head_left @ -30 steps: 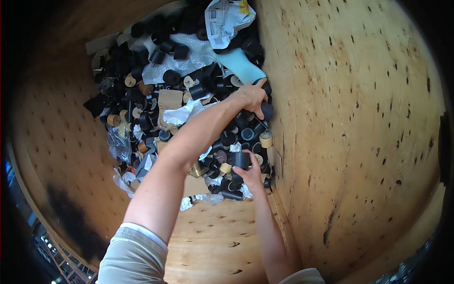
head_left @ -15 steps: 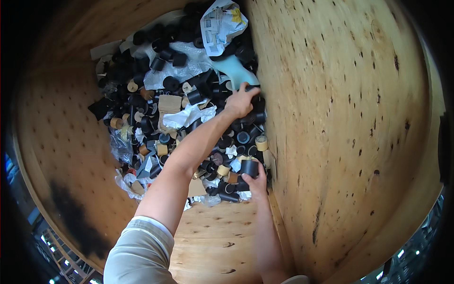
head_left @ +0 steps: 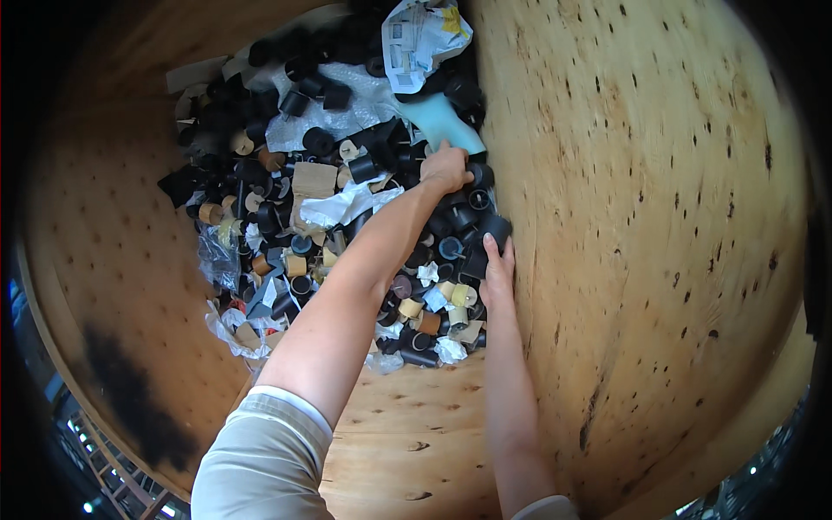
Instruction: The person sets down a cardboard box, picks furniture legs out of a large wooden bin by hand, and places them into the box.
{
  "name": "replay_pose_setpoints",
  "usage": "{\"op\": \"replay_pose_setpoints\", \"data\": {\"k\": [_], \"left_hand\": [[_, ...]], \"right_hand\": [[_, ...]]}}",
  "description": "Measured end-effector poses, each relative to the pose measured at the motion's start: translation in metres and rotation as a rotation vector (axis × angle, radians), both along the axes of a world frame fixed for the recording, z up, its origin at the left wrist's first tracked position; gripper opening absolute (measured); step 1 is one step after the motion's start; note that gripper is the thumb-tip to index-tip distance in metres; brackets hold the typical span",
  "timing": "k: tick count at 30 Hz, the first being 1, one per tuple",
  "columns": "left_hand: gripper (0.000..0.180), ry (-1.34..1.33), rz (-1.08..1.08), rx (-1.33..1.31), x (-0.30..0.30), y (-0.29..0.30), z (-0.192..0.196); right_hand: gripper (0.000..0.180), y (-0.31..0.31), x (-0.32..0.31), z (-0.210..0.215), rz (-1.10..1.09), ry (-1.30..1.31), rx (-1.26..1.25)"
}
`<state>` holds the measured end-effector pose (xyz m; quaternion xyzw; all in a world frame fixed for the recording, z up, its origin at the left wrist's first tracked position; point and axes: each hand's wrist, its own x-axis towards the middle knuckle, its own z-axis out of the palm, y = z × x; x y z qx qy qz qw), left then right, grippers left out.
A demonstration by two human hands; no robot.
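I look down into a deep plywood crate. At its bottom lies a heap of short black tubes [head_left: 286, 104] and brown cardboard cores [head_left: 211, 213]. My left hand [head_left: 446, 167] reaches far in and rests, fingers curled, on black tubes beside a pale teal piece [head_left: 442, 121]. Whether it grips one is hidden. My right hand [head_left: 497, 270] is lower, against the right crate wall, its fingers closed on a black tube [head_left: 495, 229].
Crumpled printed paper [head_left: 422, 35], bubble wrap [head_left: 347, 95], white paper scraps [head_left: 342, 208] and a flat cardboard piece [head_left: 314, 179] are mixed in. Plywood walls [head_left: 641, 217] rise on all sides; bare wood floor [head_left: 416, 416] shows near me.
My left hand has slid from the right side of the heap up toward the teal piece. My right hand has moved slightly up along the right wall with the black tube.
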<state>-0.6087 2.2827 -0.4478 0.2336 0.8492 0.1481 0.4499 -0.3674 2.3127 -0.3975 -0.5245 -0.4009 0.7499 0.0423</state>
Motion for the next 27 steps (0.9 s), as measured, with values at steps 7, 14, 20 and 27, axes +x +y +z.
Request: {"op": "replay_pose_setpoints", "data": {"k": [7, 14, 20, 27], "left_hand": [[0.055, 0.034, -0.323, -0.098, -0.011, 0.011, 0.003], [0.046, -0.357, -0.129, 0.213, -0.017, -0.027, 0.006], [0.038, -0.332, 0.047, 0.816, 0.033, -0.110, -0.034], [0.028, -0.945, 0.757, 0.367, 0.047, -0.059, 0.026]], "right_hand": [[0.082, -0.010, -0.021, -0.017, -0.126, 0.007, -0.121], [0.082, 0.006, -0.004, -0.045, -0.061, 0.052, -0.134], [0.079, 0.020, -0.023, -0.049, 0.079, 0.029, -0.252], [0.083, 0.034, -0.036, -0.056, 0.256, -0.294, -0.118]]}}
